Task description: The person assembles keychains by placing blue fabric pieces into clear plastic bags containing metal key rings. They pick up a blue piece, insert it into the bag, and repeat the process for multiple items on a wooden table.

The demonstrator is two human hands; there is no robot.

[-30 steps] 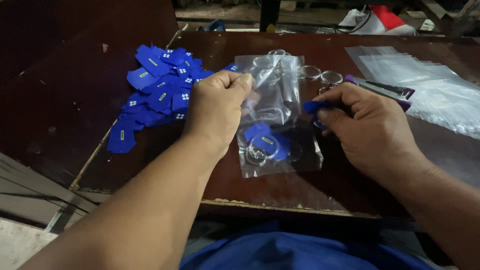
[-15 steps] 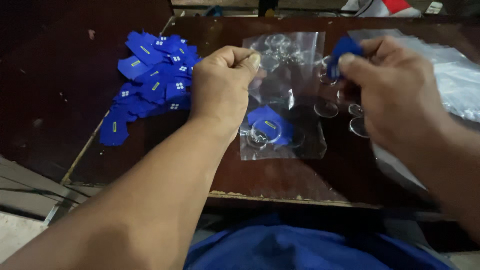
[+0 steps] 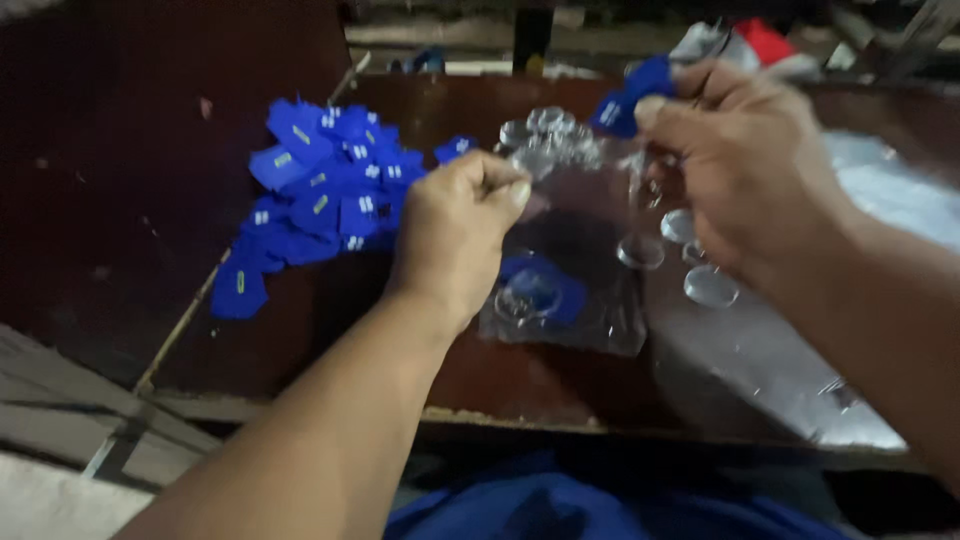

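Table [image 3: 300, 330]: dark brown wood, dull sheen, worn and chipped along the front edge. Bag [image 3: 570, 250]: thin clear plastic, glossy, wrinkled. Tags [image 3: 320, 200]: blue plastic, smooth, matt to slightly shiny, pale marks on them. Discs [image 3: 710, 287]: clear, glassy, reflective. Sheets [image 3: 900, 210]: clear plastic, glossy, at right.

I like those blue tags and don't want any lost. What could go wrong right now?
The left hand pinches only one edge of the clear bag, so it might sag and spill the tag and rings inside. The blue tag in the right hand is held by fingertips and could drop. The tag pile might get knocked.
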